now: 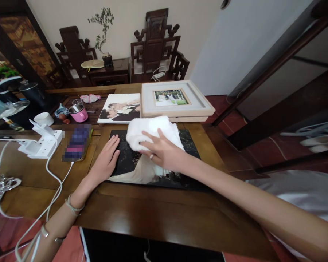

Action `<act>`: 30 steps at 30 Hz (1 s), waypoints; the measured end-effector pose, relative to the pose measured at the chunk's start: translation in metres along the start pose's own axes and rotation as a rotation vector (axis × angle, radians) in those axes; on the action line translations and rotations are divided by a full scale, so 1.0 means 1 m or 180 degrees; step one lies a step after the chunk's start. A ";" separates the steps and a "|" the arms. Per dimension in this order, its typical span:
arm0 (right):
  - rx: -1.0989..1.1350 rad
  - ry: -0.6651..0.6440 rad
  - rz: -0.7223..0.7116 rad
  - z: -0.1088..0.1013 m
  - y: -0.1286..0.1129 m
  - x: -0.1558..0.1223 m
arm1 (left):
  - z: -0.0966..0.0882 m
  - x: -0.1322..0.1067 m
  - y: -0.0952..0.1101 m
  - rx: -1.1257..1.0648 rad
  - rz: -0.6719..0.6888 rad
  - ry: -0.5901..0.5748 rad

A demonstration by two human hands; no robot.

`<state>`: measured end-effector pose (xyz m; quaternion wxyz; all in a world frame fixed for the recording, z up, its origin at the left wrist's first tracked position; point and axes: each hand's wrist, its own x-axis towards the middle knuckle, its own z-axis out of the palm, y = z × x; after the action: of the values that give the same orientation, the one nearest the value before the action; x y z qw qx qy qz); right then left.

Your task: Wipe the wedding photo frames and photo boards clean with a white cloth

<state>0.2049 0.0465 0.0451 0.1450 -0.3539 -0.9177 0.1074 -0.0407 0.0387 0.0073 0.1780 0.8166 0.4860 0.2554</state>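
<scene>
A dark photo panel point(125, 156) showing a pale dress lies flat on the wooden table in front of me. Its left edge is under the fingers of my left hand point(106, 160), which rests flat and open. On the panel's upper part sits a folded, fluffy white towel point(153, 125). My right hand point(161, 149), with a ring on one finger, holds this towel down against the panel, fingers spread across it. Towel and hand hide much of the picture.
Behind the panel lie a white photo print point(120, 107) and a pale wooden picture frame point(177, 100). Leftward are a phone point(78, 142), a white power strip point(45, 143) with cables, and a pink cup point(78, 113). The table's right edge point(215, 145) is near.
</scene>
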 end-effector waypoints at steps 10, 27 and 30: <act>0.0078 -0.0178 0.0011 0.009 -0.053 -0.029 | 0.002 0.000 -0.002 0.0000 0.0043 0.0033; -0.0429 -0.0100 0.0373 0.004 -0.024 0.025 | 0.002 0.000 -0.002 -0.0070 0.0029 0.0017; -0.0523 -0.0027 0.0490 0.005 -0.021 0.033 | 0.001 0.000 -0.001 -0.0071 0.0005 0.0012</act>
<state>0.1670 0.0530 0.0528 0.1030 -0.4335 -0.8942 0.0441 -0.0409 0.0390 0.0063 0.1860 0.8145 0.4828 0.2625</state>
